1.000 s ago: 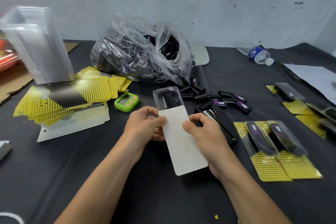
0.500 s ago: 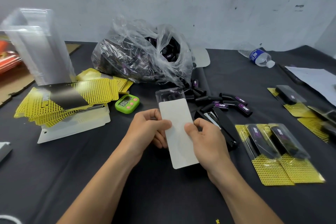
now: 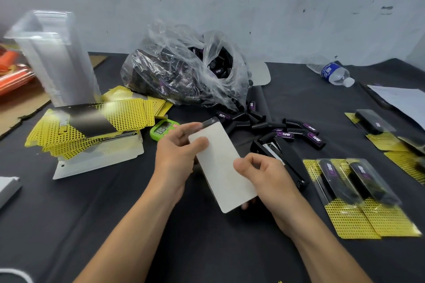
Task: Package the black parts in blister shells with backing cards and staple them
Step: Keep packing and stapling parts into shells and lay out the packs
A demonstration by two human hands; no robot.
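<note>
BENCH-TOP PACKING: At centre frame, a person's left hand [image 3: 177, 155] and right hand [image 3: 266, 178] hold a backing card [image 3: 219, 167] above the dark-covered bench [image 3: 110, 225]. The card's blank white side is turned up and its length is tilted from upper left to lower right. The left grip is closed on the card's upper left edge, thumb pressed on the white face and fingers curled behind. The right grip pinches the right edge lower down, thumb on the face and fingers underneath. A clear blister shell [image 3: 208, 122] shows as a sliver past the card's top edge, by the left fingertips; what it holds cannot be told. Just right of the card a black stapler [image 3: 288, 156] lies on the bench, partly behind the right hand. Beyond it, loose black parts [image 3: 299, 132] with purple labels are scattered near the mouth of a crumpled clear plastic bag [image 3: 184, 76], which is full of more, at upper centre. At upper left stands a tall stack of empty shells [image 3: 57, 64], with a pile of yellow dotted cards [image 3: 92, 126] in front of it and a green timer [image 3: 162, 130] just beside the left hand. Finished packs [image 3: 333, 181] lie side by side at lower right, with more at the right edge. A water bottle [image 3: 331, 72] lies on its side at upper right, near a white sheet of paper [image 3: 402, 101].
</note>
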